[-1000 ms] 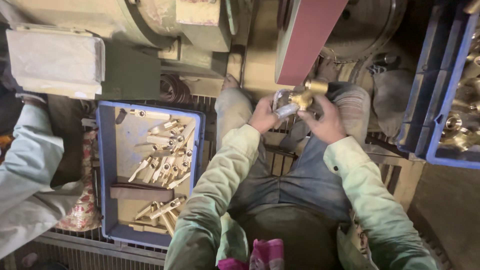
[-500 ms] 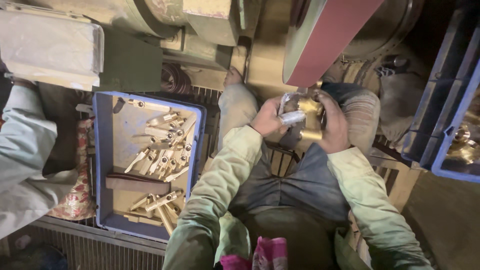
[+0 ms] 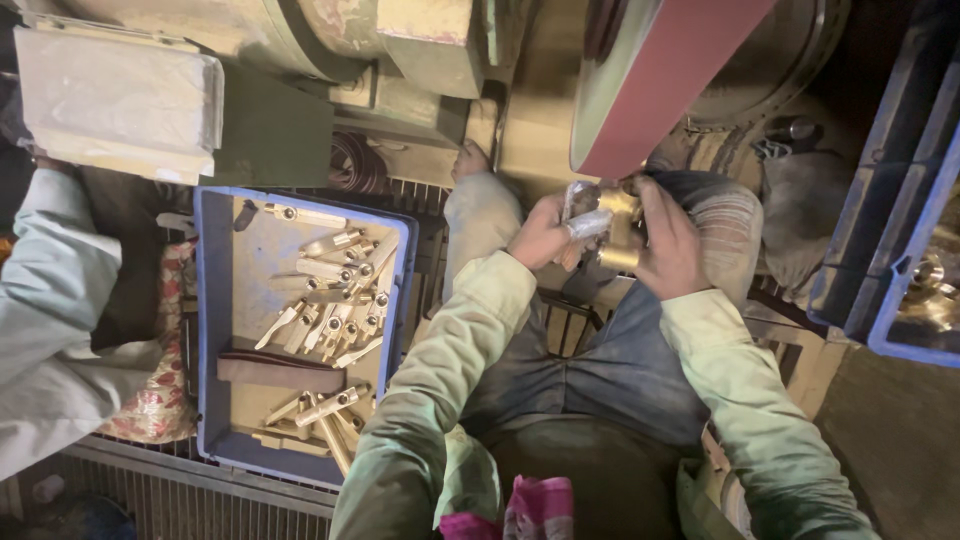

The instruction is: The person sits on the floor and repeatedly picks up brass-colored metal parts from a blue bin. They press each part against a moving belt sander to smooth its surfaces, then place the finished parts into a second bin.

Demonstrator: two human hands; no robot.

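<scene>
The brass fitting [image 3: 620, 235] shines glossy yellow metal. Left of it, the blue crate [image 3: 212, 330] is matt plastic holding dull, pale metal parts [image 3: 335, 300]. Above it, the sanding belt [image 3: 665, 85] looks rough, reddish abrasive cloth.

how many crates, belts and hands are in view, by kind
blue crates: 2, one with brass parts, one at the right edge
red belt: 1
hands: 2, left hand and right hand, both on a brass fitting
total: 5
</scene>
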